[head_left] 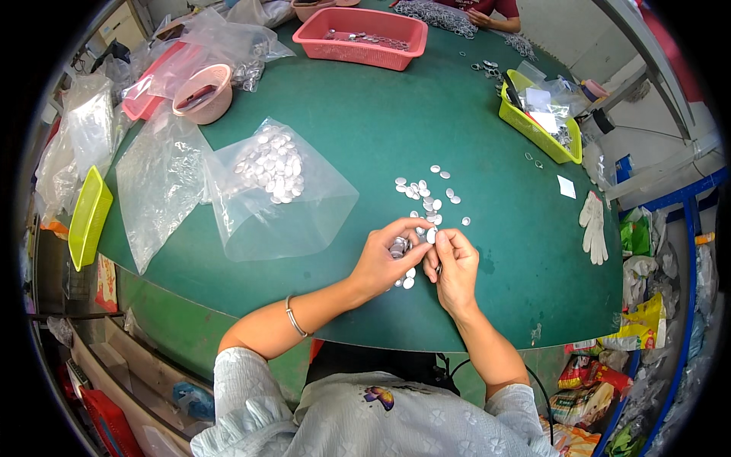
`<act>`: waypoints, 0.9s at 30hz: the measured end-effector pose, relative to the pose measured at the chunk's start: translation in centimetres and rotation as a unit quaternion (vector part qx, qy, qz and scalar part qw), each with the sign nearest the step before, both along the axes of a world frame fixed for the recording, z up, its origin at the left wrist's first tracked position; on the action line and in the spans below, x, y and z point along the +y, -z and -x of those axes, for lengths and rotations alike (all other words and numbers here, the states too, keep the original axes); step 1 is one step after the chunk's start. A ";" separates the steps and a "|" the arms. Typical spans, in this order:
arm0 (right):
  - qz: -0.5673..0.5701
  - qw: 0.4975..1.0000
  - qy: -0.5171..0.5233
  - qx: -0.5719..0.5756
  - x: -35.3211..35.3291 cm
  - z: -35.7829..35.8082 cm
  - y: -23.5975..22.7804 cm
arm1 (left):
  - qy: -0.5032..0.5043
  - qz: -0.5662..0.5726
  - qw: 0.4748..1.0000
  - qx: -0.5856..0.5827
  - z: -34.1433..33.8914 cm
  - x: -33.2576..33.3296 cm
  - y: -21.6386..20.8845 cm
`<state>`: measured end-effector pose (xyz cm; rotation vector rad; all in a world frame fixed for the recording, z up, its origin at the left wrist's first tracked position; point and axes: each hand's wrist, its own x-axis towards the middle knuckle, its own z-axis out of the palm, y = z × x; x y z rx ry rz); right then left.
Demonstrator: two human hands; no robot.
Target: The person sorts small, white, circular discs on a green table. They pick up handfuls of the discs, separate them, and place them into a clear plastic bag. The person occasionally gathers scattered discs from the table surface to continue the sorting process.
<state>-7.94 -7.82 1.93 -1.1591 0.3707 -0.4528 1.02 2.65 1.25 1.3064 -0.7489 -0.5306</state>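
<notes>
The fingers (431, 245) of the right hand (455, 268) are pinched together on one small silver disc (431, 235), held just above the green counter (396, 137). The left hand (384, 259) is curled shut around a small stack of discs (398, 247), touching the right hand at its nine o'clock; both hands are equally near. The loose discs (426, 194) lie scattered on the counter at twelve o'clock from the fingers, with no common axis. At ten o'clock, well apart, a clear plastic bag (278, 190) holds a heap of the same discs. Farther at twelve a pink basket (362, 34) holds metal parts; at two o'clock a yellow tray (533, 129) holds papers and small parts.
</notes>
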 end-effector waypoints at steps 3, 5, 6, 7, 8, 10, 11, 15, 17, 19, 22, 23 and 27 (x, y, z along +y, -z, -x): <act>-0.003 1.000 0.000 0.003 0.0 0.0 0.1 | 0.003 -0.006 1.000 0.007 0.0 0.0 0.2; -0.005 1.000 -0.002 0.004 0.0 0.0 0.1 | 0.003 -0.005 1.000 0.008 0.0 0.0 0.2; -0.005 1.000 -0.003 0.004 0.1 0.0 0.0 | 0.004 -0.004 1.000 0.009 0.0 0.0 0.2; -0.006 1.000 -0.004 0.005 0.1 0.0 0.0 | 0.004 -0.002 1.000 0.009 0.0 0.0 0.1; 0.003 1.000 -0.004 0.009 0.1 0.0 0.0 | 0.006 -0.003 1.000 0.013 0.0 0.0 0.0; 0.020 1.000 -0.003 0.016 0.0 -0.1 0.1 | 0.009 -0.005 1.000 0.021 0.0 0.1 -0.2; 0.018 1.000 -0.003 0.016 0.0 0.0 0.1 | 0.008 -0.013 1.000 0.011 0.0 0.1 -0.1; 0.021 1.000 0.002 0.017 -0.1 0.0 0.0 | 0.009 -0.021 1.000 -0.012 0.0 0.1 -0.3; 0.024 1.000 0.000 0.019 -0.1 0.0 0.0 | 0.006 -0.013 1.000 -0.010 0.1 0.1 -0.4; 0.024 0.999 -0.002 0.022 -0.1 0.0 0.1 | 0.001 0.000 1.000 -0.005 0.1 0.0 -0.1; 0.020 1.000 -0.005 0.017 0.0 -0.1 -0.1 | -0.001 0.000 1.000 -0.015 0.1 0.0 0.0; 0.019 1.000 -0.006 0.015 0.0 -0.1 -0.1 | 0.001 0.002 1.000 -0.012 0.1 0.1 0.0; 0.011 1.000 0.006 0.011 0.0 -0.1 -0.2 | 0.002 -0.002 1.000 -0.006 0.0 0.0 0.0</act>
